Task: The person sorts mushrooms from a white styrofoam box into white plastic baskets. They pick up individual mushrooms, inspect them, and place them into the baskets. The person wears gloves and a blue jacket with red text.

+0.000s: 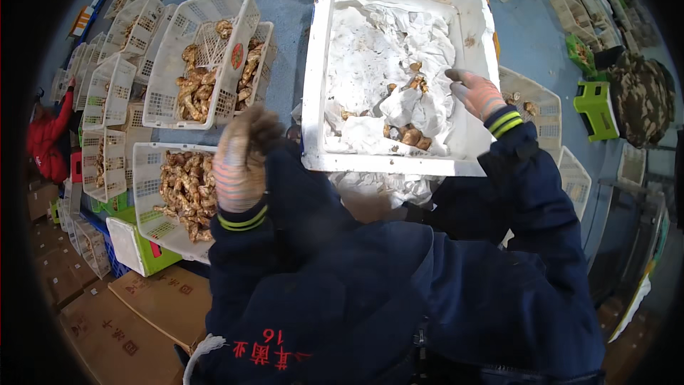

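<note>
In front of me stands a white foam box (398,166), lined with crumpled white paper (358,64). Several small brown mushrooms and pieces (411,136) lie on the paper, mostly near the box's close end. My right hand (475,92), in a striped knit glove, reaches over the box's right wall, fingers pointing inward and nothing visible in them. To the left, my gloved left hand (241,163) is blurred beside a white plastic basket (143,182) heaped with long-stemmed mushrooms (187,190). Whether it holds something cannot be made out.
Another white basket (160,85) of mushrooms (196,93) stands beyond my left hand, with a narrower basket (267,59) beside it. More baskets line both sides. Cardboard boxes (165,299) lie lower left; a green stool (596,109) is at right. A person in red (51,139) is far left.
</note>
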### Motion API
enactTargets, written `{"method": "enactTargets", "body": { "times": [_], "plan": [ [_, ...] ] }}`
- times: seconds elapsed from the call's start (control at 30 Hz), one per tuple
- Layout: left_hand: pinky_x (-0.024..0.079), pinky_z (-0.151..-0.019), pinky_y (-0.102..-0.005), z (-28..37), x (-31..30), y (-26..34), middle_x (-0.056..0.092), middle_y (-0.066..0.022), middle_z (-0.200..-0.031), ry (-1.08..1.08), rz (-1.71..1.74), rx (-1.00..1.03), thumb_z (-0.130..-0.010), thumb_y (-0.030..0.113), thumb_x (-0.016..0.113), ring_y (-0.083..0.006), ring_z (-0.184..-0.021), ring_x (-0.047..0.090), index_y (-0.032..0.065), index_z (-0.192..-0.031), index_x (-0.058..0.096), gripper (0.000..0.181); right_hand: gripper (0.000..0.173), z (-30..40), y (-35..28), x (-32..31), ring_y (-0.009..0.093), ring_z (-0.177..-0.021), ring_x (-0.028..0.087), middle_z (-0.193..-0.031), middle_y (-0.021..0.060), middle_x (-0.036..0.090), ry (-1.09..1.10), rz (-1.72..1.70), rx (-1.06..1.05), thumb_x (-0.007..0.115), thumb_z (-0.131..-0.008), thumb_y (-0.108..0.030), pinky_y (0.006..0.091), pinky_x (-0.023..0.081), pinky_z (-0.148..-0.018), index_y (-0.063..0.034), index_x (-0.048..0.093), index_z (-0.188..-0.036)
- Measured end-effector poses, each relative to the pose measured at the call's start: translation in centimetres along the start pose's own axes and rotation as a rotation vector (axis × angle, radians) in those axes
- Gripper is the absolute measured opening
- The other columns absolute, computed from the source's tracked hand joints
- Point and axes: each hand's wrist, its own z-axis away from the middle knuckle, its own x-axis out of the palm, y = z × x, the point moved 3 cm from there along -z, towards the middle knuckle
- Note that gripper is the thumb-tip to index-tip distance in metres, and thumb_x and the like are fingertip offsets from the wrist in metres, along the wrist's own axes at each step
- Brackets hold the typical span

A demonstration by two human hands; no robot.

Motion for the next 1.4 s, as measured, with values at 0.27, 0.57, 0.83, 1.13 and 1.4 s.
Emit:
{"method": "enactTargets", "body": {
  "times": [0.27,0.57,0.83,1.13,1.4],
  "plan": [
    [0.052,-0.08,-0.0343,-3.5,9.4,-9.4,0.065,-0.0187,-0.106,-0.058,-0.168,-0.438,-0.095,0.03,0.055,-0.0231,-0.092,0.064,-0.0042,-0.119,0.056,0.042,0.036,-11.4,1.8,11.5,0.035,-0.106,0.059,-0.111,0.0201,0.063,-0.387,0.366,0.063,0.053,-0.084,-0.018,0.0427,0.048,-0.087,-0.0075,0.059,-0.118],
    [0.051,-0.083,-0.0293,-4.8,10.1,-9.8,0.066,-0.0138,-0.105,-0.189,-0.227,-0.539,-0.096,0.022,0.049,-0.019,-0.095,0.064,-0.0025,-0.119,0.057,0.034,0.05,-15.4,4.8,17.2,0.036,-0.095,0.062,-0.109,0.0248,0.059,0.208,-1.816,0.907,0.055,-0.091,-0.037,0.043,0.055,-0.067,0.0021,0.044,-0.119],
    [0.051,-0.083,-0.0289,-4.9,9.5,-10.5,0.067,-0.0126,-0.105,-0.204,-0.264,-0.55,-0.096,0.022,0.05,-0.0185,-0.094,0.065,-0.0024,-0.119,0.057,0.034,0.026,-19.3,8.2,20.0,0.029,-0.092,0.058,-0.096,0.0139,0.061,0.586,-2.019,0.909,0.053,-0.092,-0.029,0.0381,0.054,-0.076,-0.0033,0.048,-0.092],
    [0.051,-0.083,-0.0288,-4.9,9.7,-10.2,0.067,-0.0131,-0.104,-0.204,-0.281,-0.541,-0.097,0.021,0.049,-0.0181,-0.094,0.064,-0.0026,-0.118,0.058,0.033,0.026,-17.1,6.6,18.2,0.026,-0.052,0.054,-0.06,0.0075,0.052,0.534,-2.072,0.874,0.051,-0.087,-0.018,0.0344,0.049,-0.045,-0.0109,0.041,-0.064],
    [0.051,-0.081,-0.0285,-4.8,9.7,-10.3,0.067,-0.0133,-0.103,-0.13,-0.156,-0.451,-0.097,0.017,0.05,-0.0175,-0.09,0.064,-0.0042,-0.119,0.056,0.031,0.028,-11.1,0.0,14.1,0.027,-0.058,0.064,-0.075,0.0161,0.066,0.162,-1.384,0.598,0.052,-0.09,-0.028,0.0339,0.05,-0.049,-0.0018,0.059,-0.089]
  ]
}}
